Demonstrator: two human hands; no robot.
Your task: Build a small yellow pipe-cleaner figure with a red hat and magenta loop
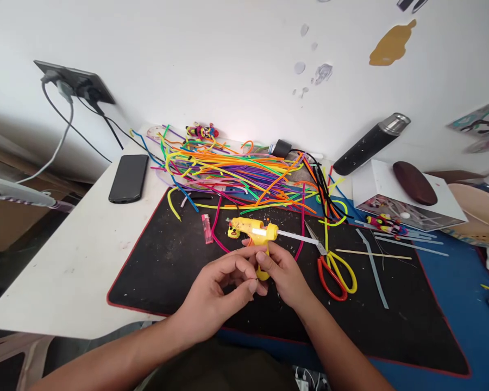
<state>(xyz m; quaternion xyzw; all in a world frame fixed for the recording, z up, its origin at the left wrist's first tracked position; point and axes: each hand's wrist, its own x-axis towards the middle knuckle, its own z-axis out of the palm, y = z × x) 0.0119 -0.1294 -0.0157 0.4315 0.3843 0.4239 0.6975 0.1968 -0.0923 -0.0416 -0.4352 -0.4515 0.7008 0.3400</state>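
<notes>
A yellow hot glue gun (250, 231) points left over the black mat, with a clear glue stick (297, 237) sticking out of its back. My right hand (287, 274) is closed around its handle, thumb in front. Just left of it, my left hand (224, 285) pinches thumb and forefinger together on a tiny dark bit, too small to name. Beside the gun's nozzle is a small yellow piece (233, 233) with a red mark. Red-and-yellow-handled scissors (332, 274) lie right of my hands, and a pink lighter (207, 228) lies to the left.
Colourful pipe cleaners (244, 174) heap along the wall. A black phone (129, 178) lies on the white table (57, 266). At right are a black flask (367, 144), a white box (411, 193), a wooden stick (372, 253), loose glue sticks (415, 245) and a colourful figure (387, 225).
</notes>
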